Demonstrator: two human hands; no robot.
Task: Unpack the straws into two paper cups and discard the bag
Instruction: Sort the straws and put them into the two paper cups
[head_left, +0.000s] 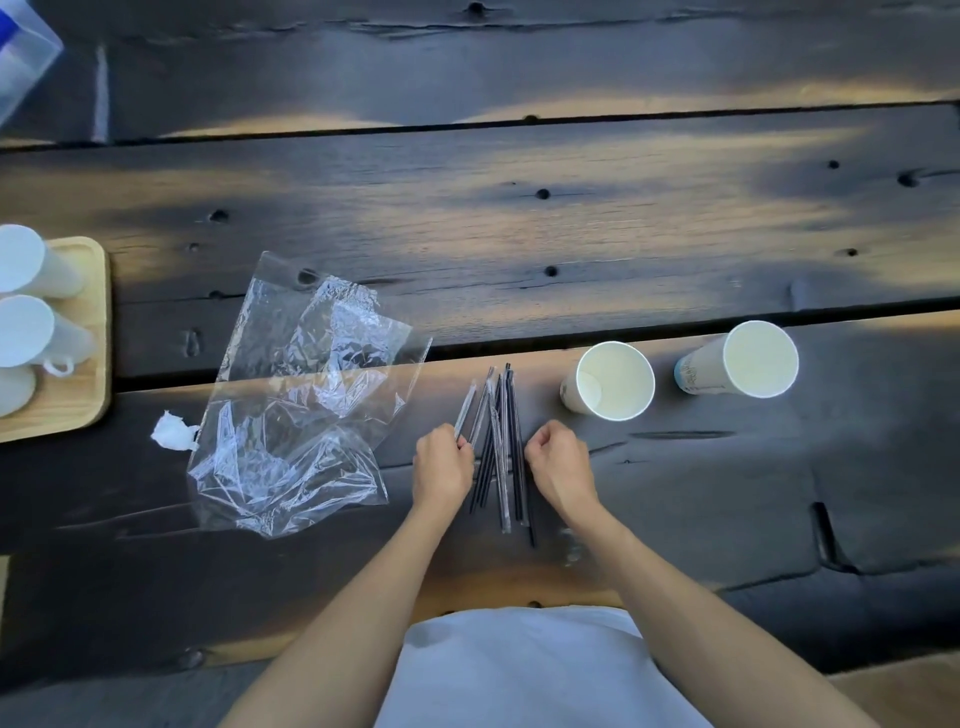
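While straws (498, 441) lie loose, bag (301, 400) (crumpled) sits beside.

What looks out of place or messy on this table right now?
The straws lie fanned loose on the table between the left hand and right hand, none in either paper cup. The empty plastic bag sprawls crumpled to their left, a small white scrap beside it.

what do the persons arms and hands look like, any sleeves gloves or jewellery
Both forearms are bare up to the frame edge, with no sleeves in view. The left hand and right hand wear no gloves, and no rings, watch or bracelets show. A white garment covers the torso.
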